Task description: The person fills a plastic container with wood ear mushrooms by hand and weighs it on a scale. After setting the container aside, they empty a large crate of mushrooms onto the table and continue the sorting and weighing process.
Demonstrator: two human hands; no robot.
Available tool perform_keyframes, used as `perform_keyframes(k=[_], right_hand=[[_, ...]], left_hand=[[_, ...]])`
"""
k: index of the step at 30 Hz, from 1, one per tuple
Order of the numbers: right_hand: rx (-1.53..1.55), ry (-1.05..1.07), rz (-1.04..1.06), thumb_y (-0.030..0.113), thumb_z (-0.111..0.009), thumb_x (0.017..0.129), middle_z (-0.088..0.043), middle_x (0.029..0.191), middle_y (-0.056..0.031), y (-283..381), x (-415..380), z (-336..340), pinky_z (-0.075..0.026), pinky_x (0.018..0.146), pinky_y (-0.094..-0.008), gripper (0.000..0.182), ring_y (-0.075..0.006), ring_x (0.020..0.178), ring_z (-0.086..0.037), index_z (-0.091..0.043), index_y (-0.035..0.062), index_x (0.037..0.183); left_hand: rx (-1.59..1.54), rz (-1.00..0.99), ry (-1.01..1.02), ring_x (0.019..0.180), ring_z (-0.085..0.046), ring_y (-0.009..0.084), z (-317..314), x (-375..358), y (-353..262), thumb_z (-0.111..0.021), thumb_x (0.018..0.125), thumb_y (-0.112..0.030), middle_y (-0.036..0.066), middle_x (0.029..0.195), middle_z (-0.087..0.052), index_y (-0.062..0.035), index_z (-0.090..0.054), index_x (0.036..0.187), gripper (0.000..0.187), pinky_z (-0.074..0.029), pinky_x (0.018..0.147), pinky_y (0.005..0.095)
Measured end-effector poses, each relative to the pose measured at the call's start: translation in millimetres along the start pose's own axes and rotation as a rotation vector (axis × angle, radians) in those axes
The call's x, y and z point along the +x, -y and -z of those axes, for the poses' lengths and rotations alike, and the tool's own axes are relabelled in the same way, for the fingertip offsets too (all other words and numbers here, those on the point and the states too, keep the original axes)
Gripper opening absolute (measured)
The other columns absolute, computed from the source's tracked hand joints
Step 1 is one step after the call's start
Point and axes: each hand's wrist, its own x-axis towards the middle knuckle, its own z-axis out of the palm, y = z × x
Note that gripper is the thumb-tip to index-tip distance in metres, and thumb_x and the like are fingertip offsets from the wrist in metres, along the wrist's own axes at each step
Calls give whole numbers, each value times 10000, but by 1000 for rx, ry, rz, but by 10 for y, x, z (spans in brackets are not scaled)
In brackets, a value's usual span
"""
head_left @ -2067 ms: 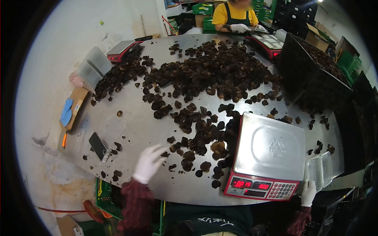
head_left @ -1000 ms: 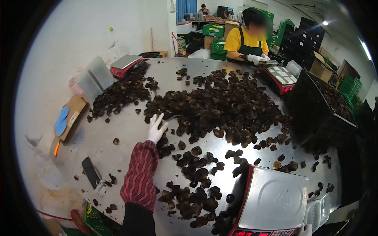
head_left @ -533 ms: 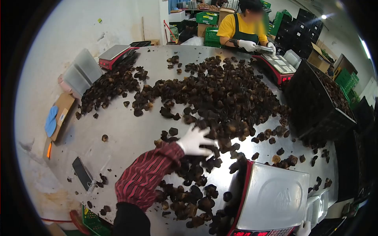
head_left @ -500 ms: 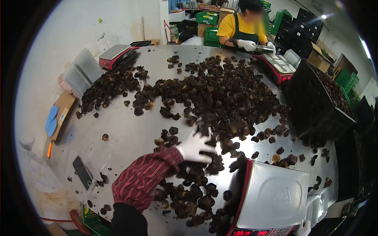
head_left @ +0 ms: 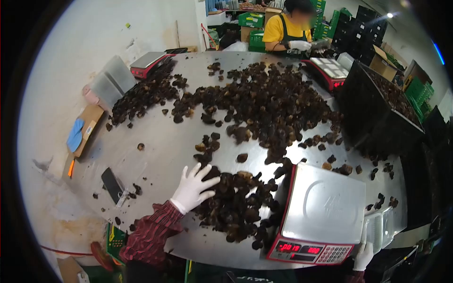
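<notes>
Two edges: left hand [head_left: 191, 189] beside mushrooms [head_left: 236, 207].

Bare table [head_left: 155, 146] left; mushroom pile [head_left: 236, 207], scale [head_left: 325, 207] block right.

White-gloved left hand [head_left: 192, 188] is showing a red-striped sleeve [head_left: 150, 232]; dark brown mushrooms [head_left: 236, 207] are covering the grey tabletop [head_left: 155, 146].

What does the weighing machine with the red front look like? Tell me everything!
The scale sits at the near edge of the metal table. It has a red body, a flat, shiny steel pan on top with nothing on it, glowing red digits and a pale keypad in front. Dark mushrooms are heaped against its left side.
</notes>
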Motion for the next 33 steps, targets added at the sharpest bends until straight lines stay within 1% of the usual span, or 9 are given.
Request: perform_keyframes(k=[2,7,13,16,21,23,28,30,33], right_hand=[[10,19,8,160,-496,927,-515,747,-205,-108,-47,-23,-417,606,-447,192,-411,699,-528,-521,-9,840],[23,29,69,130,-510,916,-520,779,-195,-192,-52,-29,-424,640,-432,143,-396,746,-532,-535,-3,872],[53,34,110,123,-614,857,-533,760,-188,-193,47,-1,-418,632,-420,169,-365,706,-524,-549,-26,810],[46,127,-137,127,-682,798,-542,702,-180,-106,128,71,-422,615,-409,211,-366,661,-526,-552,-33,759],[4,27,-237,127,-741,741,-515,638,-147,18,200,248,-425,596,-358,308,-273,604,-530,-484,-34,685],[30,-192,-228,108,-717,775,-487,633,-123,104,190,335,-425,598,-322,305,-238,591,-491,-459,-27,684],[279,-223,207,37,-680,755,-464,647,-89,1187,121,594,-407,578,-338,87,-224,611,-480,-597,18,737],[195,-134,397,24,-687,663,-493,646,-80,1590,69,541,-398,553,-366,94,-249,613,-503,-642,82,722],[210,98,641,124,-768,628,-492,648,-79,1946,76,391,-406,568,-368,217,-268,623,-515,-601,37,736]], left_hand=[[-29,68,-99,1292,-321,388,-172,-78,-162,-615,822,-417,143,1398,-397,-247,-527,1289,505,-235,1023,588],[-136,-78,62,1379,-203,367,-457,-366,-815,-621,804,-473,67,1465,-341,-295,-511,1305,543,-139,1066,622],[-54,-9,-59,1327,-299,368,-441,-726,-387,-628,805,-402,77,1399,-426,-296,-613,1185,394,-188,1054,617],[-138,79,-150,1306,-333,373,-395,-830,-343,-617,829,-393,101,1401,-422,-291,-599,1216,401,-218,1060,572],[-302,184,-349,1292,-366,348,-500,-897,-516,-593,862,-398,107,1396,-429,-234,-594,1233,405,-241,1067,518],[-300,272,-436,1281,-390,327,-541,-908,-621,-581,878,-390,112,1390,-437,-202,-597,1233,402,-253,1068,486],[-157,369,-270,1366,-166,442,-556,-789,-868,-639,759,-548,174,1511,-199,-303,-463,1358,671,-92,1075,604],[-110,274,-196,1353,-195,443,-550,-708,-996,-609,747,-601,180,1487,-256,-323,-468,1348,677,-99,1058,628],[-107,124,-131,1320,-279,382,-562,-697,-1206,-649,706,-583,155,1442,-340,-292,-544,1281,652,-134,1056,613]])
